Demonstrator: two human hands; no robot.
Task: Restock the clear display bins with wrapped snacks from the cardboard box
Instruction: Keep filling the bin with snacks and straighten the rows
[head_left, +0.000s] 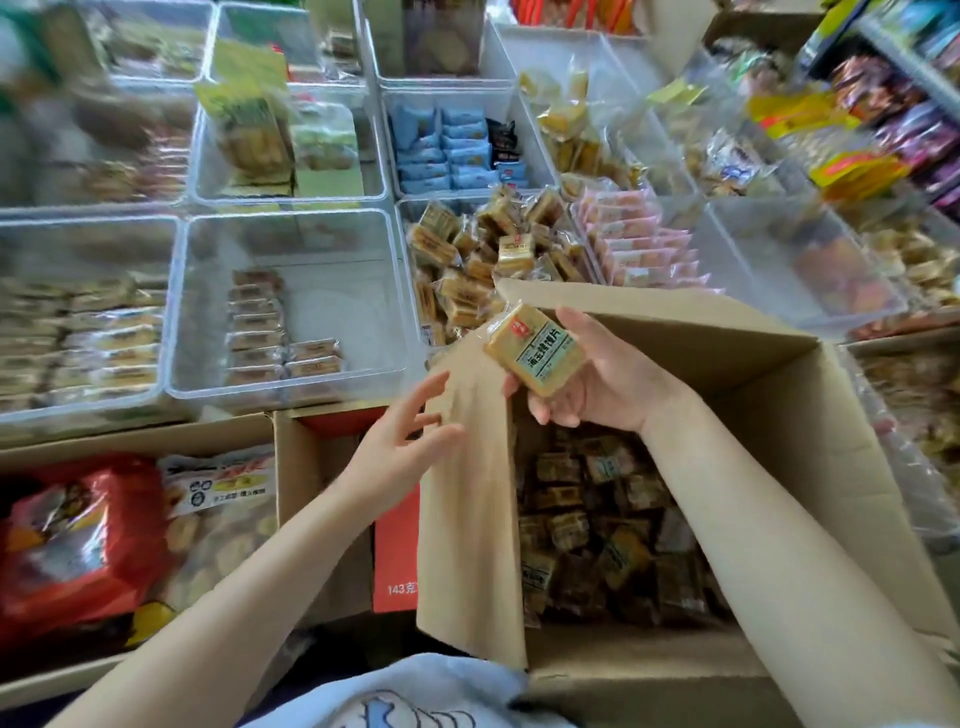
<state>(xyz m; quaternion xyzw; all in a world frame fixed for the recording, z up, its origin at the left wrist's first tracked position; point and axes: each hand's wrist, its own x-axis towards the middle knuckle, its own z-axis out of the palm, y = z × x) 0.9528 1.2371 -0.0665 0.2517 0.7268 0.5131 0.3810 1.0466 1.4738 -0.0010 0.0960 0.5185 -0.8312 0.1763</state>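
My right hand (592, 379) grips a tan wrapped snack (530, 345) above the open cardboard box (810, 410), near its far left corner. Many more brown wrapped snacks (597, 525) fill the bottom of that box. Just beyond the box stands a clear display bin (408, 218) piled with the same tan snacks (483, 249). My left hand (410, 431) hovers with straight, spread fingers in front of the box's raised left flap (467, 509); it holds nothing.
A nearly bare clear bin (208, 332) with a short row of packets sits left of the tan-snack bin. Pink packets (639, 244) fill the bin to its right. Blue packets (447, 150) lie behind. Another carton with red bags (78, 540) stands at lower left.
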